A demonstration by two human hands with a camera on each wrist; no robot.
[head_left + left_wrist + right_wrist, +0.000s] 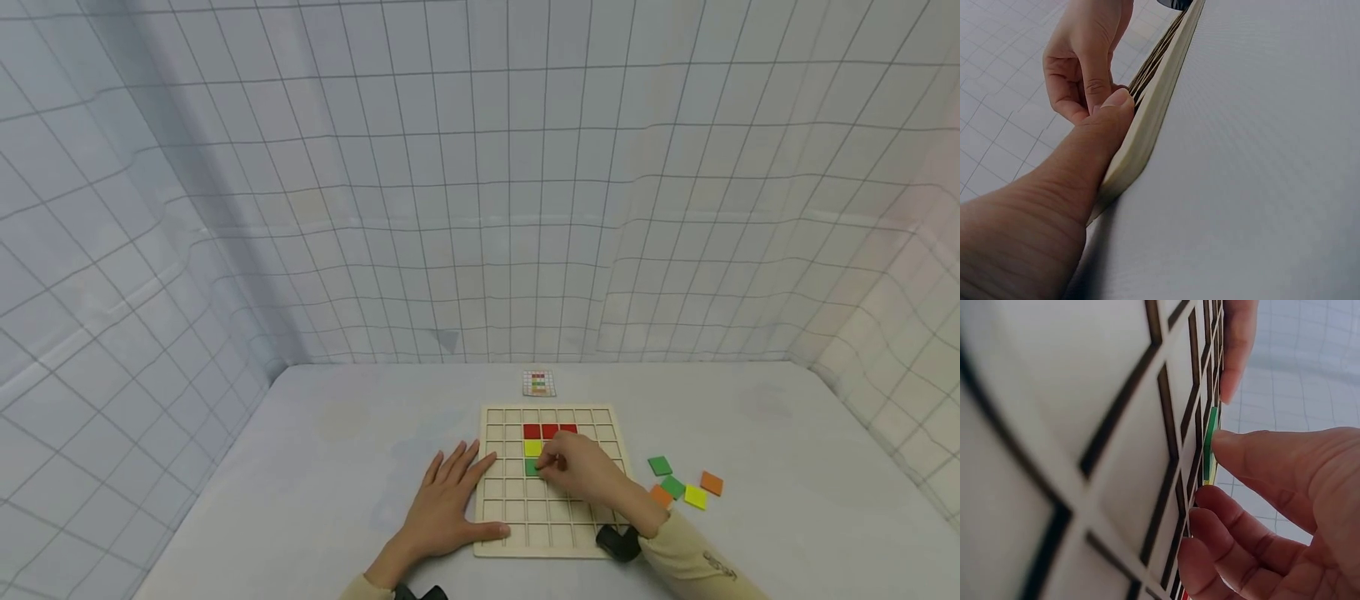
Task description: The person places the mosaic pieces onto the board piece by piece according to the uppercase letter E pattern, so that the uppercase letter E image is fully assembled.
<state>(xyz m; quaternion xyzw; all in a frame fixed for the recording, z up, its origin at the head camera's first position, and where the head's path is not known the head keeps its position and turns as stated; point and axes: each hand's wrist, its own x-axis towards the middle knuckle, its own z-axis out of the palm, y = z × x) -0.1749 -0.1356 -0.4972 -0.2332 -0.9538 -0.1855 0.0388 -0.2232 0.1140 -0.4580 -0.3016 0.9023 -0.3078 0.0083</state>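
Observation:
A wooden grid board [547,536] lies on the table. Along one row sit three red square tiles [550,431], partly covered by my right hand; below the leftmost are a yellow tile [532,448] and a green tile [532,467]. My right hand [585,468] is over the board's middle, thumb and curled fingers at that green tile. The right wrist view shows the thumb tip on the green tile [1209,444], which stands a little above the grid. My left hand [442,510] spreads along the board's left edge, its thumb resting on the near left corner.
Loose tiles lie right of the board: a green tile [660,465], another green tile [672,487], an orange tile [712,482], an orange tile [661,496] near the right forearm and a yellow tile [695,497]. A small pattern card [538,383] lies beyond the board.

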